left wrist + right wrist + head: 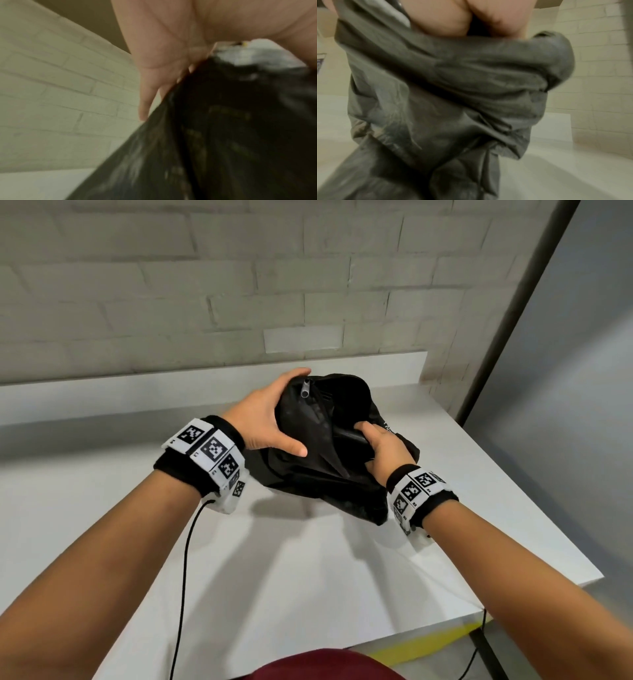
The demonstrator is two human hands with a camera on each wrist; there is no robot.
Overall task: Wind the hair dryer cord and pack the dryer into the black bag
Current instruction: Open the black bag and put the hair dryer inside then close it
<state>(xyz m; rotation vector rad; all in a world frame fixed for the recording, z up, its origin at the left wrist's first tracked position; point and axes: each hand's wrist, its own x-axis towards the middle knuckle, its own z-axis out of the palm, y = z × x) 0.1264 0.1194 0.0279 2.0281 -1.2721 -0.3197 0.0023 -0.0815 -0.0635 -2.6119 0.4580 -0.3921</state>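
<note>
The black bag sits crumpled in the middle of the white table, its mouth facing up. My left hand grips the bag's left side, fingers over the top near a grey zipper pull and thumb across the front. My right hand has its fingers hooked into the mouth on the right and holds that edge. The inside of the bag is dark, and neither the hair dryer nor its cord can be made out. Both wrist views are blurred, showing bag fabric under each palm.
A brick wall rises behind a raised white ledge at the table's back. The table's right edge drops off close to the bag. A thin black cable hangs from my left wristband. Bare tabletop lies in front of the bag.
</note>
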